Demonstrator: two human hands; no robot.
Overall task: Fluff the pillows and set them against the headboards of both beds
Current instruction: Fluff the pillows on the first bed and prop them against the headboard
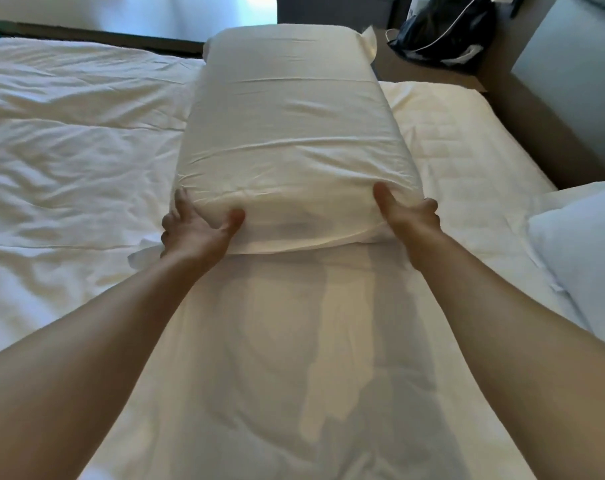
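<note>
A long white pillow (290, 133) lies lengthwise on the bed, its far end pointing away from me. My left hand (195, 228) grips the near left corner, thumb pressed into the top and fingers curled round the side. My right hand (406, 213) grips the near right corner the same way, its fingers partly hidden behind the pillow. A second white pillow (585, 258) lies at the right edge of the view. The padded headboard (567, 74) stands at the upper right.
A rumpled white duvet (69, 150) covers the left side of the bed and the bare mattress pad (467, 161) shows on the right. A dark bag with a white cable (446, 29) sits on the bedside ledge at the top right.
</note>
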